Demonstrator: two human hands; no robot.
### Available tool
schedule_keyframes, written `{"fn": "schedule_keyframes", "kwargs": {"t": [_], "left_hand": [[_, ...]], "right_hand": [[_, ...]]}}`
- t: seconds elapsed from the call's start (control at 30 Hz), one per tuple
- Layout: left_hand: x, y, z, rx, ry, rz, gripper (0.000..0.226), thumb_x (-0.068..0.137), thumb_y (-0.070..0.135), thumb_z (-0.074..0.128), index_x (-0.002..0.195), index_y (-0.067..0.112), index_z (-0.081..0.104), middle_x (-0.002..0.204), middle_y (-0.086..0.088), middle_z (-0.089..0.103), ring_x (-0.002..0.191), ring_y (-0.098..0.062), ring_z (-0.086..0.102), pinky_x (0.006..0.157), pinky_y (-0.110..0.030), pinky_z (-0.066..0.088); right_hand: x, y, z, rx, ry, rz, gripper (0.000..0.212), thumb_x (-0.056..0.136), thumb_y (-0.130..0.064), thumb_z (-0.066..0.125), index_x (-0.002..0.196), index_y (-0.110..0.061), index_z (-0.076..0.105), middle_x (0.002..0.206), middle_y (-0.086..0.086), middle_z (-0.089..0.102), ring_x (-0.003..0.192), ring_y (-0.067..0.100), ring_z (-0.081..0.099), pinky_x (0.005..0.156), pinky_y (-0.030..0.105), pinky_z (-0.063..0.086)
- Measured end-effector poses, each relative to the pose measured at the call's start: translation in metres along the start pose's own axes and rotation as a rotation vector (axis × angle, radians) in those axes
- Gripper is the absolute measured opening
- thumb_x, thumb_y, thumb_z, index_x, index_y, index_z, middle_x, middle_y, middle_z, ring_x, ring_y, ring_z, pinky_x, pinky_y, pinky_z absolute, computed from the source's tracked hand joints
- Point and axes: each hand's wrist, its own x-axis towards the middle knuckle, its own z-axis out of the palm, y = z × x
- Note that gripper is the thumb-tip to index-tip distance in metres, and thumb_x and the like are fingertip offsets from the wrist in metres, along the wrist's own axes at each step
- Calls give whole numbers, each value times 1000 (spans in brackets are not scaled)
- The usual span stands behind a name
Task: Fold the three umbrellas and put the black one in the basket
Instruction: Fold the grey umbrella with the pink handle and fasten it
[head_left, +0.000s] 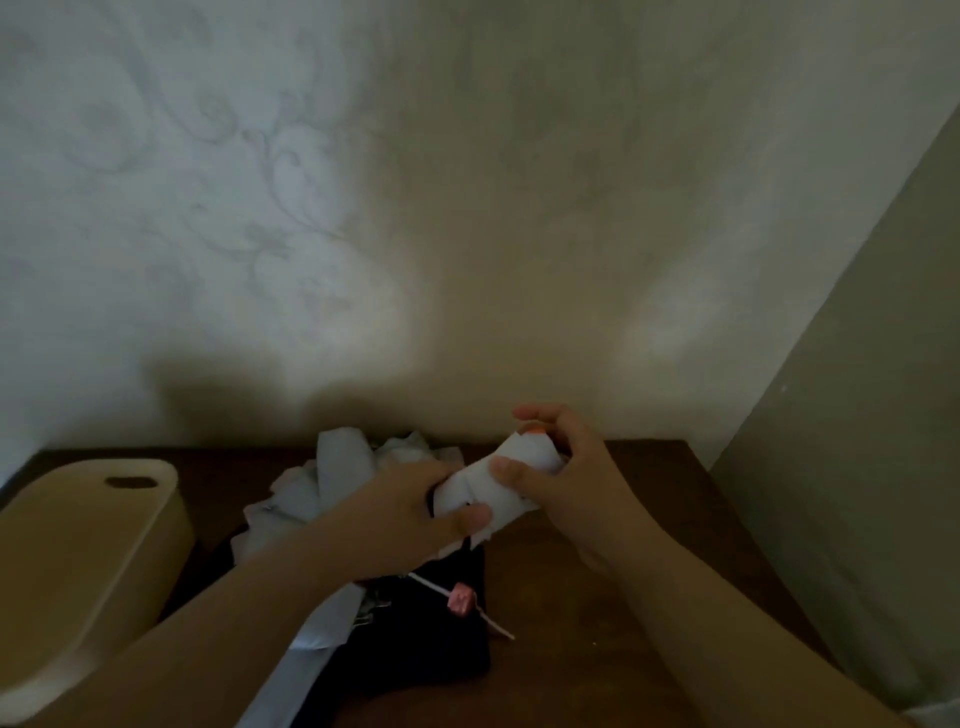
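Both hands hold a white umbrella (511, 478) above the dark wooden table (623, 597). My left hand (410, 514) grips its rolled middle, thumb on the fabric. My right hand (566, 467) curls round the end that carries an orange tip (532, 429). Loose white canopy fabric (332, 483) bunches behind my left hand. A black umbrella (426, 644) lies on the table under my arms, with a pink tag on a thin white stick (461, 603) on top of it. A beige basket (78, 566) stands at the left.
A pale blue-grey strip of fabric (311, 639) runs down toward the bottom edge beside the black umbrella. A patterned wall rises right behind the table. A plain wall panel (857, 467) closes off the right side.
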Motion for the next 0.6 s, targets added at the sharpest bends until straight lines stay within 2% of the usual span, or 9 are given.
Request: {"fn": "schedule_keyframes", "kwargs": {"t": [0.07, 0.13, 0.2, 0.27, 0.37, 0.43, 0.47, 0.53, 0.6], "left_hand": [[-7, -8, 6, -67, 67, -60, 56, 80, 83, 56, 97, 29, 53, 87, 2, 62, 74, -10, 57, 65, -20, 46], [-13, -11, 16, -114, 197, -124, 38, 90, 67, 59, 86, 31, 49, 79, 7, 57, 68, -5, 53, 60, -17, 42], [-16, -11, 30, -164, 306, -204, 32, 100, 49, 57, 78, 32, 43, 75, 10, 53, 65, -2, 50, 60, -17, 41], [-18, -7, 48, -261, 323, -282, 28, 103, 46, 53, 80, 35, 42, 78, 13, 52, 68, 1, 50, 61, -17, 43], [-16, -3, 82, -436, 272, -331, 11, 107, 35, 49, 113, 30, 55, 96, 14, 59, 86, -3, 60, 72, -16, 48], [-15, 0, 101, -606, 197, -372, 35, 108, 24, 48, 143, 20, 48, 129, -1, 65, 114, -15, 63, 88, -14, 46], [-16, -1, 109, -657, 137, -378, 42, 109, 20, 47, 151, 17, 43, 143, -4, 59, 125, -18, 59, 99, -17, 45], [-17, -4, 121, -662, 8, -347, 50, 110, 21, 45, 158, 27, 33, 149, 9, 51, 132, -10, 51, 113, -20, 42], [-18, -13, 130, -544, -107, -355, 50, 110, 24, 45, 155, 37, 26, 146, 22, 43, 127, 0, 47, 103, -5, 40]], "right_hand": [[2, 6, 9, 50, 7, 32, 46, 77, -18, 74, 113, -33, 49, 109, -13, 51, 97, 7, 56, 73, 21, 56], [6, 13, 17, 107, 24, 123, 65, 76, -26, 75, 129, -30, 38, 114, -12, 50, 104, 12, 55, 81, 27, 54], [7, 23, 25, 99, 14, 259, 85, 72, -42, 75, 140, -32, 25, 120, -6, 51, 108, 18, 55, 88, 37, 53], [2, 34, 33, 93, -56, 374, 83, 74, -48, 70, 142, -28, 26, 119, -2, 53, 102, 17, 58, 87, 38, 54], [-6, 60, 40, 119, -117, 462, 64, 90, -42, 56, 144, -22, 29, 132, 5, 51, 104, 17, 58, 82, 33, 54], [-8, 84, 40, 78, -129, 512, 71, 89, -44, 55, 148, -23, 22, 141, 7, 44, 117, 24, 52, 92, 39, 50], [-10, 97, 38, 57, -133, 531, 73, 88, -44, 57, 148, -23, 21, 142, 8, 43, 121, 26, 50, 96, 41, 48], [-12, 118, 27, 41, -139, 567, 67, 89, -40, 59, 145, -21, 28, 137, 8, 48, 117, 27, 52, 96, 42, 48], [-11, 139, 11, 11, -119, 604, 57, 89, -35, 60, 139, -16, 38, 127, 9, 55, 108, 25, 57, 89, 41, 50]]}}
